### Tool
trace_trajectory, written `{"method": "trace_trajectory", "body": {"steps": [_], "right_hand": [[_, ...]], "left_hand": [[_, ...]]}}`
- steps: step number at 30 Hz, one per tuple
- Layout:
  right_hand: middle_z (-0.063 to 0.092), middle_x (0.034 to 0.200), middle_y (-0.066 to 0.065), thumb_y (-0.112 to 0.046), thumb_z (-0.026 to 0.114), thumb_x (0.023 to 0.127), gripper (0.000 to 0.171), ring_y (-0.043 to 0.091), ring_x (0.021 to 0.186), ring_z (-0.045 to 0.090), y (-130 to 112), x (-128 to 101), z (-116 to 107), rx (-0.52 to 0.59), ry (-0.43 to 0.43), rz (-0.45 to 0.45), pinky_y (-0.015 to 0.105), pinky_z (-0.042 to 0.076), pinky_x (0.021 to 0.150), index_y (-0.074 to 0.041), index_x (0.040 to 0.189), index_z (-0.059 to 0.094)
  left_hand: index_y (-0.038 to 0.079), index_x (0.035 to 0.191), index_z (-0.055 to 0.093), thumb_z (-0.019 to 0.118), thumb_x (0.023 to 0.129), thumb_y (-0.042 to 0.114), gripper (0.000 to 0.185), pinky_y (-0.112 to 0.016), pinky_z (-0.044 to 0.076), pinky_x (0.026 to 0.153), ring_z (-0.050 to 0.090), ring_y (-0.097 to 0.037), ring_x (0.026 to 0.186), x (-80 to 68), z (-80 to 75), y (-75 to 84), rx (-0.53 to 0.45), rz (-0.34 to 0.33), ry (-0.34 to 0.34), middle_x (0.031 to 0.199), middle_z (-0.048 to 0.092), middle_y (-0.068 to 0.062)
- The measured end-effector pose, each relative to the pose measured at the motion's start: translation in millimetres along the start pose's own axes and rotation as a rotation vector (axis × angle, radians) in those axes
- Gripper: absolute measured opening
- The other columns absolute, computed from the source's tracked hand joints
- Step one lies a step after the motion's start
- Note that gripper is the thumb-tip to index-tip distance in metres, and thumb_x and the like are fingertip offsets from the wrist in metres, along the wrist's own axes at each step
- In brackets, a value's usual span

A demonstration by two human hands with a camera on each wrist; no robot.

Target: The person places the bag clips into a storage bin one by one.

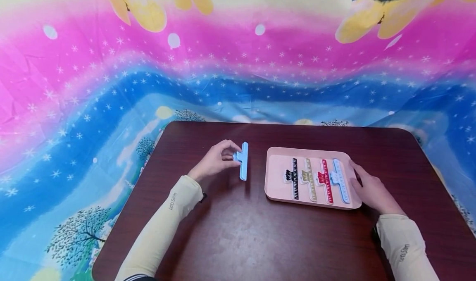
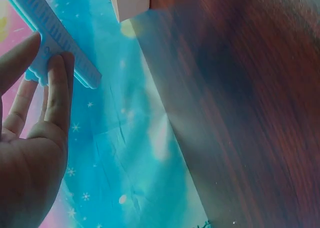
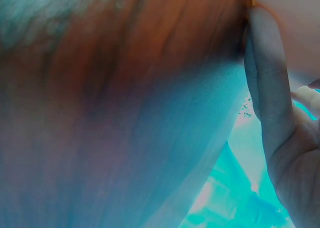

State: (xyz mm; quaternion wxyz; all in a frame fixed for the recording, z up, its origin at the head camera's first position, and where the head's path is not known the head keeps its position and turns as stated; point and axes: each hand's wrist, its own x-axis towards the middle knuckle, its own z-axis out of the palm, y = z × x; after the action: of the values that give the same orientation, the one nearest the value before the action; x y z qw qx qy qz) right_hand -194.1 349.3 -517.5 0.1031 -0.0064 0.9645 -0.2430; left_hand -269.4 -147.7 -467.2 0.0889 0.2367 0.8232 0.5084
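Note:
My left hand holds a light-blue plastic bag clip by its handle tabs, thumb on one side and fingers on the other. The clip's long bar stands above the table, left of the tray, and its ridged face shows in the left wrist view. A pink tray lies to the right. My right hand grips the tray's right edge. In the tray, side by side, lie a black clip, a tan clip, a red clip and another light-blue clip.
Everything stands on a dark reddish-brown table with rounded corners. A colourful printed cloth with snowflakes hangs behind the table and along its sides.

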Motion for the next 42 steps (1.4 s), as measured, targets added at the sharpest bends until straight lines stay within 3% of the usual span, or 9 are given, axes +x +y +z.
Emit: {"method": "trace_trajectory", "body": {"steps": [12,23,37,42], "right_hand": [[0.029,0.154,0.044,-0.023,0.049,0.108,0.073,0.063,0.135,0.036,0.1,-1.3,-0.1,0.003,-0.011,0.012,0.077,0.033,0.109,-0.005,0.165,0.007],[0.028,0.154,0.044,-0.024,0.049,0.108,0.074,0.063,0.135,0.036,-0.2,-1.0,-0.2,0.002,-0.016,0.018,0.077,0.032,0.109,-0.006,0.165,0.006],[0.027,0.155,0.044,-0.024,0.049,0.109,0.074,0.063,0.136,0.035,-0.9,0.6,-1.2,0.002,-0.022,0.027,0.078,0.032,0.109,-0.006,0.166,0.006],[0.027,0.155,0.044,-0.024,0.050,0.108,0.075,0.063,0.136,0.035,-1.4,-0.7,-0.5,0.006,-0.027,0.031,0.077,0.032,0.109,-0.007,0.166,0.005]], "left_hand": [[0.005,0.116,0.062,0.082,0.087,0.001,0.035,-0.036,0.059,0.097,0.071,-0.029,0.111,1.6,12.6,3.1,-0.121,-0.012,-0.069,0.126,0.069,-0.013],[0.006,0.104,0.062,0.085,0.084,0.001,0.031,-0.034,0.059,0.098,0.071,-0.024,0.110,9.5,28.1,5.3,-0.081,-0.006,-0.036,0.126,0.072,-0.012],[0.002,0.101,0.064,0.088,0.077,-0.004,0.035,-0.049,0.058,0.099,0.073,-0.027,0.106,20.5,53.8,4.3,-0.084,0.083,-0.030,0.118,0.075,-0.016],[0.003,0.100,0.064,0.089,0.076,-0.004,0.035,-0.052,0.056,0.101,0.072,-0.028,0.109,23.8,62.5,6.5,-0.069,0.081,-0.029,0.118,0.075,-0.016]]}}
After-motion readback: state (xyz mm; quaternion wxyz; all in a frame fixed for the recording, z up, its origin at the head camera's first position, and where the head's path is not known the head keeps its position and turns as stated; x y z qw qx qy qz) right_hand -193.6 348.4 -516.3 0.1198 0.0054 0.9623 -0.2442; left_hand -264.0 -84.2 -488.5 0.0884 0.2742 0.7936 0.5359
